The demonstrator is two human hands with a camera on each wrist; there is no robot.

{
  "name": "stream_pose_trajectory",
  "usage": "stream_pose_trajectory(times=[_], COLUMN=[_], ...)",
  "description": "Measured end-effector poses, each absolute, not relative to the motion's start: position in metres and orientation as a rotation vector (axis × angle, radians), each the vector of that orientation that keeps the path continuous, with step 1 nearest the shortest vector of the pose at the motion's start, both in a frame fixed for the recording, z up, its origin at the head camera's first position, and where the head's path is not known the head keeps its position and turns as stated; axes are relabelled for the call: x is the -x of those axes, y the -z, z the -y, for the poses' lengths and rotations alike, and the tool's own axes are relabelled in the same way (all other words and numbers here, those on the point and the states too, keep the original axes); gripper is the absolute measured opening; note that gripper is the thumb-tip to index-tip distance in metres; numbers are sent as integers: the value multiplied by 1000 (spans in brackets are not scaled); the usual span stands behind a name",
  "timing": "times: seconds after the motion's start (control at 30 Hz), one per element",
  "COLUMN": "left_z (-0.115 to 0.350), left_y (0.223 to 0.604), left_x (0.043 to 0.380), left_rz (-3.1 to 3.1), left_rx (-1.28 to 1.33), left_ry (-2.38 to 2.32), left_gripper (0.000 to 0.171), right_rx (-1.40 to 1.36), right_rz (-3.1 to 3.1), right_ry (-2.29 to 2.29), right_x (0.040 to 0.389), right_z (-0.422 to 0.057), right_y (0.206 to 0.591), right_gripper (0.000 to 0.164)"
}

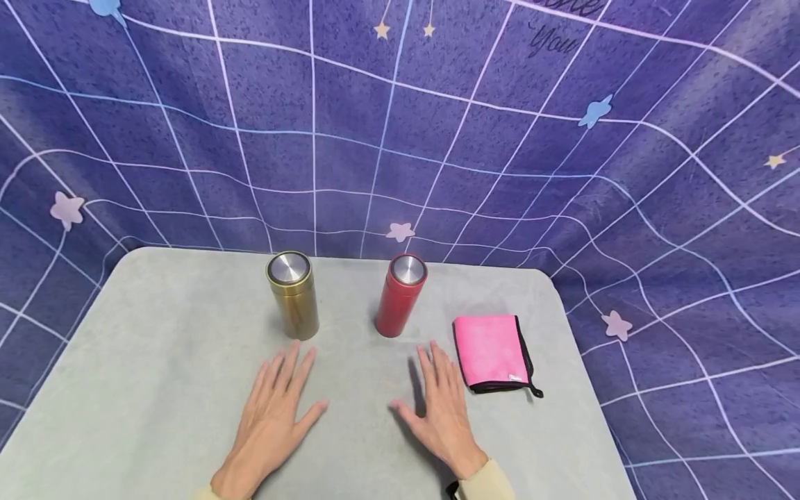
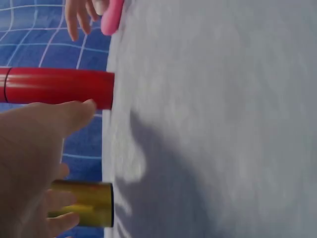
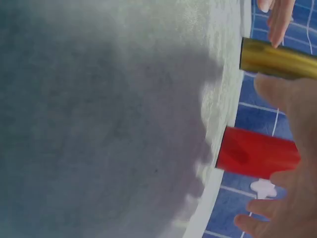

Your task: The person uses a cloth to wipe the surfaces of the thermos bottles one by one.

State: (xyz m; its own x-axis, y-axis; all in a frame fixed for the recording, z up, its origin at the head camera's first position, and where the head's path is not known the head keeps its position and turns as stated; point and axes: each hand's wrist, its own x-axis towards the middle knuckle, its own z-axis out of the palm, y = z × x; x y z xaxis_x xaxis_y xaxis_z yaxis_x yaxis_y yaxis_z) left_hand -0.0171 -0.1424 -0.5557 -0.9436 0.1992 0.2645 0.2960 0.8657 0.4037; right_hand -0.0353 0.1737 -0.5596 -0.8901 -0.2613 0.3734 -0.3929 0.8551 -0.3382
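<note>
We saw L hand (image 1: 269, 423) & R hand (image 1: 445, 413) spread wide, empty; fwd. bump might've toppled gold flask (image 1: 298, 307) or red flask (image 1: 398, 303).

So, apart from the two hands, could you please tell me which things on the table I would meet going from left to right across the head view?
Upright gold bottle, upright red bottle, folded pink cloth with black edging.

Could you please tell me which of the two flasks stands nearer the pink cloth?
The red flask: it stands between the gold flask and the pink cloth, while the gold one is farther left.
</note>
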Motion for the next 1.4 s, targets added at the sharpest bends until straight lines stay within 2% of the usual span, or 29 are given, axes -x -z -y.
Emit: stream_pose_trajectory(times=[0.17, 0.43, 0.63, 0.87, 1.2, 1.4], left_z=[131, 109, 93, 81, 65, 57], left_y=[553, 549, 553, 548, 518, 496], left_x=[23, 35, 56, 84, 125, 142], left_rz=[2727, 2691, 2492, 2478, 2344, 2317], left_rx=[319, 81, 163, 278, 378, 432], left_ry=[935, 1426, 1734, 1755, 1864, 1841], left_gripper=[82, 64, 58, 60, 61, 64], right_rx=[-443, -308, -183, 7, 235, 394], right_rz=[2633, 2609, 2547, 2537, 2640, 2885], right_ry=[-722, -853, -846, -903, -883, -882], right_x=[35, 32, 38, 49, 91, 115], right_z=[-191, -221, -247, -277, -317, -338], right_y=[557, 553, 548, 542, 519, 501], right_gripper=[99, 86, 77, 67, 61, 74])
